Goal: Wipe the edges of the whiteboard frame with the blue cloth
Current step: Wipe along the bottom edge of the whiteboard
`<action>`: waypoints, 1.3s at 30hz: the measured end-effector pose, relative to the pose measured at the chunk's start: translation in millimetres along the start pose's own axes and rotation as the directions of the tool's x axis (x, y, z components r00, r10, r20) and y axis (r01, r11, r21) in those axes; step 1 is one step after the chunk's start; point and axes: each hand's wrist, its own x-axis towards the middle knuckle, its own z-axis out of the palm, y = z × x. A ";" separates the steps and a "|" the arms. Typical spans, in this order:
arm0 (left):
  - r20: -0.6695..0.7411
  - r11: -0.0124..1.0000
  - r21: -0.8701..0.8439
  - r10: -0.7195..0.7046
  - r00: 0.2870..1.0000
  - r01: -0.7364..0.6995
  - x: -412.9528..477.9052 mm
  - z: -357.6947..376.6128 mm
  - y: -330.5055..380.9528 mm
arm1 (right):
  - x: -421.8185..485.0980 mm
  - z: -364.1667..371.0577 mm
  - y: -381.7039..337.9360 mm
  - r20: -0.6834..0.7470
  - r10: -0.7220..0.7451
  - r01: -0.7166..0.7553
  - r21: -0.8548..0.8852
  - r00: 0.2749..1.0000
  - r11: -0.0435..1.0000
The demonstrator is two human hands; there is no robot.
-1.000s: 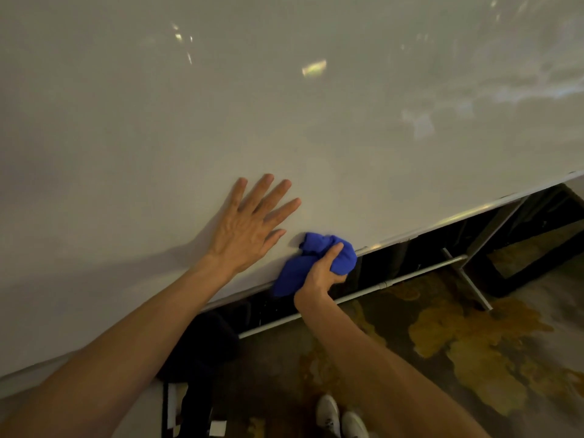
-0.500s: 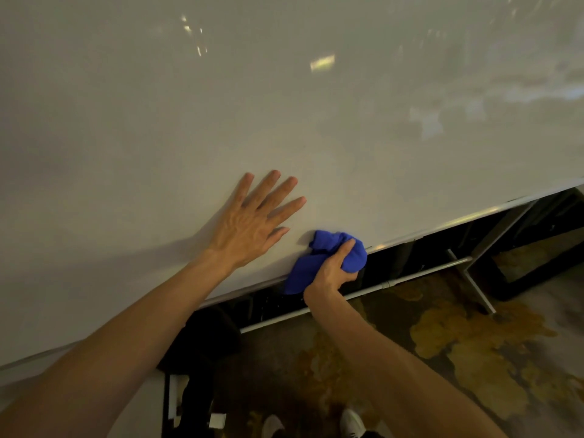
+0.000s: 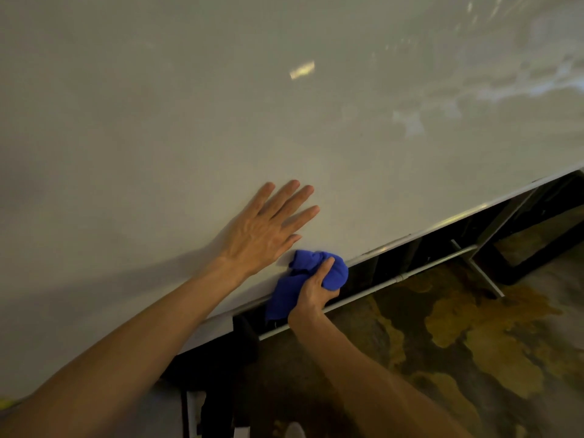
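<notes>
Nearest to me, my right hand (image 3: 311,290) is closed around the blue cloth (image 3: 308,279), pressing it on the lower frame edge (image 3: 442,223) of the whiteboard (image 3: 284,121). Just beyond, my left hand (image 3: 264,232) lies flat on the board, fingers spread wide.

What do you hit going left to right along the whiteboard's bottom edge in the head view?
Left hand, flat on the whiteboard → blue cloth, bunched on the frame edge in the right hand → bare frame edge → stand's lower crossbar junction.
</notes>
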 end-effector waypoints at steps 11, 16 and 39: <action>0.013 0.999 -0.035 0.023 1.000 -0.023 -69.7 4.3 -33.9 | -45.6 10.1 67.4 0.033 -0.008 0.006 0.043 0.999 0.999; 0.007 0.999 -0.049 -0.020 1.000 0.020 -103.0 10.9 -40.3 | -30.1 8.3 40.2 -0.003 -0.159 0.159 0.062 0.987 0.985; 0.061 0.987 -0.073 -0.141 0.988 0.145 -157.2 23.5 -35.9 | -43.2 -13.7 71.5 0.115 -0.086 0.092 -0.052 0.990 0.994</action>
